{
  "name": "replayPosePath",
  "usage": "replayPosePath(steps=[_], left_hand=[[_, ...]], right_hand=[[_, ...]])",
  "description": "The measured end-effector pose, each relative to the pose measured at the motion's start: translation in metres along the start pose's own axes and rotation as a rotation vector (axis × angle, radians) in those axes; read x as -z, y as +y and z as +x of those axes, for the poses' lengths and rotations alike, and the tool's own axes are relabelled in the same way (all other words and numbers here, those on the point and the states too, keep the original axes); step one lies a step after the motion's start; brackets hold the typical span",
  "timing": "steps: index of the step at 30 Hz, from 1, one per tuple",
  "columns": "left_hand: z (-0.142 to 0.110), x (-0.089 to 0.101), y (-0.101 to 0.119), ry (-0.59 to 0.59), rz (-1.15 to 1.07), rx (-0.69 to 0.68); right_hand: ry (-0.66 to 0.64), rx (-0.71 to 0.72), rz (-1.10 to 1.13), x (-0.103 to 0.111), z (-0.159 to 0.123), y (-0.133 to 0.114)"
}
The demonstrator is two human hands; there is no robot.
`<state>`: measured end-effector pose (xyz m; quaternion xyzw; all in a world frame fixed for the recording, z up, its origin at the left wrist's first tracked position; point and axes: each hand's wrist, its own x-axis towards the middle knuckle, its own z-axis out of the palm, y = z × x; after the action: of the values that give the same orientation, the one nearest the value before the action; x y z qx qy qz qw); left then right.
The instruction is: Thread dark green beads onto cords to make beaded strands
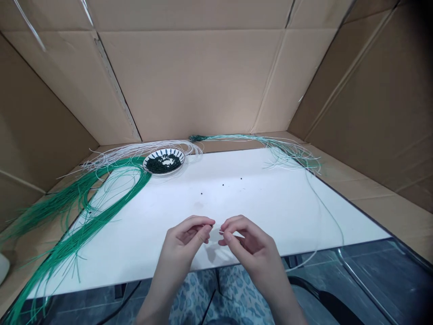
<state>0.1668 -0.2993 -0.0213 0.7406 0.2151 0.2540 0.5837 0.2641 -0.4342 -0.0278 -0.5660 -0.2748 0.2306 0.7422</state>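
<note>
Over the front part of the white table, my left hand is closed in a pinch, with a tiny dark bead just showing at its fingertips. Facing it across a narrow gap, my right hand pinches a thin white cord, whose short end pokes out toward the left fingers. A pale strand loops off the table's right side and back toward my right wrist; its link to the held end is hidden. Dark beads fill much of a striped white dish at the back left.
Green cords spread along the left side, with white cords behind them. A bundle of pale green cords lies along the back right. Several loose beads dot the white tabletop. Cardboard walls enclose the table.
</note>
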Motion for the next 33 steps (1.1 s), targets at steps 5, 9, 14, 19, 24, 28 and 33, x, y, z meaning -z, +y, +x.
replayPosePath(steps=[5,9,14,19,24,28,33], left_hand=[[-0.011,0.001,0.015,-0.061,-0.35,0.114],[-0.016,-0.002,0.025,-0.113,-0.524,0.119],[-0.019,-0.006,0.031,-0.077,-0.623,0.143],[-0.022,-0.008,0.036,-0.039,-0.628,0.14],[-0.026,-0.008,0.042,0.056,-0.537,0.162],[-0.028,-0.006,0.034,0.038,-0.405,0.024],[-0.029,0.001,0.02,-0.036,-0.188,-0.244]], right_hand=[[0.067,0.058,0.027,-0.017,-0.012,-0.02],[0.107,0.175,-0.005,-0.024,-0.016,-0.024],[0.147,0.131,-0.033,-0.026,-0.02,-0.031],[0.152,0.12,-0.033,-0.029,-0.024,-0.039],[0.135,0.096,-0.038,-0.026,-0.025,-0.041],[0.091,0.043,-0.045,-0.021,-0.023,-0.043],[0.041,-0.052,0.055,-0.016,-0.021,-0.043]])
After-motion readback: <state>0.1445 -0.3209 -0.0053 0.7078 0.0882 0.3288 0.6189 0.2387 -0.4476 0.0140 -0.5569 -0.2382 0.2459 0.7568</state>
